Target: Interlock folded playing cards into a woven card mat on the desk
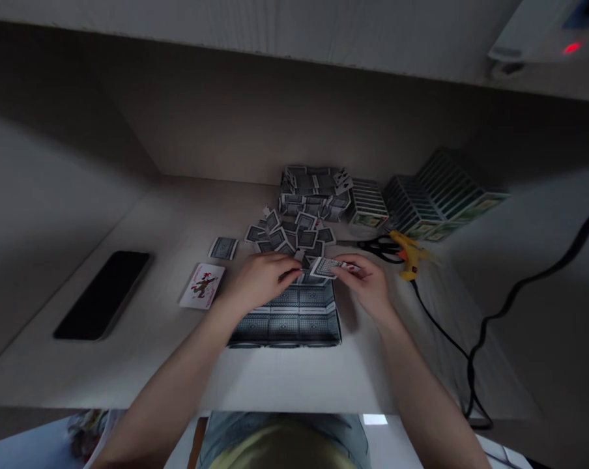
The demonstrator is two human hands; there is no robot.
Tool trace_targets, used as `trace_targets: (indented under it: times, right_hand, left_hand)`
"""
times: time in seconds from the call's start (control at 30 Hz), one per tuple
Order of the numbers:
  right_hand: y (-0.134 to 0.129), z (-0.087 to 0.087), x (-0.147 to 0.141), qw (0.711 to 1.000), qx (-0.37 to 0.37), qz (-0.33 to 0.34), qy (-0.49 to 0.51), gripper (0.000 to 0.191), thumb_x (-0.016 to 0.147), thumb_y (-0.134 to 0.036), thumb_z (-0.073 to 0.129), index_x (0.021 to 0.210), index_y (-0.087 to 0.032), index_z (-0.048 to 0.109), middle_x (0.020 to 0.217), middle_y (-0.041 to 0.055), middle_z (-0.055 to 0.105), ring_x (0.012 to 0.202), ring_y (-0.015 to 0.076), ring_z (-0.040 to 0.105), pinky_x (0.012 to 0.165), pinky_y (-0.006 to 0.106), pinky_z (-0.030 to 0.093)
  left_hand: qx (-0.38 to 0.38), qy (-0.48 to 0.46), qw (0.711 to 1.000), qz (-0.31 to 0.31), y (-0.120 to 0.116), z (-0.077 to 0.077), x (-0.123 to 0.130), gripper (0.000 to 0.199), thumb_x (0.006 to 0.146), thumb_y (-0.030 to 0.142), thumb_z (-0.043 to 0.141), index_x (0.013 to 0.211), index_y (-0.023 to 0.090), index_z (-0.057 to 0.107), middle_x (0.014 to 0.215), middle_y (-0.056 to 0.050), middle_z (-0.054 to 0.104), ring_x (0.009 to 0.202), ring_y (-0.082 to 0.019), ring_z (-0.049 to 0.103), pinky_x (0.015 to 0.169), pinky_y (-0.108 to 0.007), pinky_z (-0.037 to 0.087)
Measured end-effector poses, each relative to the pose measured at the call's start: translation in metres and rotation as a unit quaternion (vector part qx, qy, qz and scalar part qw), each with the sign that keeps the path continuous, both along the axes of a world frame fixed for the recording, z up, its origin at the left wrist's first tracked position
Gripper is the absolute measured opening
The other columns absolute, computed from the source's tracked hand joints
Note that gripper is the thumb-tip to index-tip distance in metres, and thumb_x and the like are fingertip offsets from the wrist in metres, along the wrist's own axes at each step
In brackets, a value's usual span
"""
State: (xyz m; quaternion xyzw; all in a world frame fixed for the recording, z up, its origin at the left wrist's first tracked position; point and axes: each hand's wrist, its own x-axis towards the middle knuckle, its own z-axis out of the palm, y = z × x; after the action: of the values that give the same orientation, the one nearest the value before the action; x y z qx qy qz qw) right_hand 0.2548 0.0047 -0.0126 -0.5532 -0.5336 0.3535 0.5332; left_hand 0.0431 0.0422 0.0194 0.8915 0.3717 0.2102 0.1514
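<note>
My right hand (367, 283) grips a playing card (324, 268) between thumb and fingers, its patterned back showing; whether there is more than one card I cannot tell. Just left of it, my left hand (262, 280) has its thumb and fingertips pinched together, and what lies between them is too small to make out. Under both hands is a flat panel of joined playing cards (294, 326) with dark patterned backs. Beyond the hands lies a loose heap of folded cards (279, 238). A joker card (203, 286) rests face up beside my left forearm.
Behind the heap stands a box-like card structure (314, 192). Several stacked card boxes (436, 195) fill the back right. Black-handled scissors (382, 247) and a yellow glue gun (409, 254) with a cord lie at right. A phone (103, 295) and a folded card (223, 247) lie left.
</note>
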Motion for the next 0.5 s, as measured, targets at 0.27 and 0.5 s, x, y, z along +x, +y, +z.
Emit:
trace_targets:
  times: [0.27,0.5]
  right_hand:
    - [-0.0021,-0.0053,-0.0099,0.992,0.073,-0.037,-0.099,0.014,0.065,-0.029,0.070,0.075,-0.021,0.066,0.075,0.0025,0.068,0.070,0.0168,0.062,0.064,0.028,0.050]
    - [0.0007,0.0025,-0.0074,0.974,0.103,-0.006,-0.199,0.012,0.069,-0.025,0.065,0.079,-0.020,0.067,0.078,0.0020,0.070,0.070,0.0157,0.063,0.063,0.025,0.049]
  left_hand:
    - [0.020,0.006,1.000,0.010,-0.0007,-0.0047,0.0038,0.023,0.084,0.032,0.046,0.090,0.020,0.065,0.087,-0.003,0.068,0.080,-0.017,0.062,0.072,-0.027,0.043]
    - [0.038,0.015,0.999,0.020,-0.0023,-0.0044,0.0047,0.020,0.084,0.029,0.046,0.089,0.021,0.063,0.087,0.000,0.068,0.080,-0.015,0.062,0.070,-0.026,0.045]
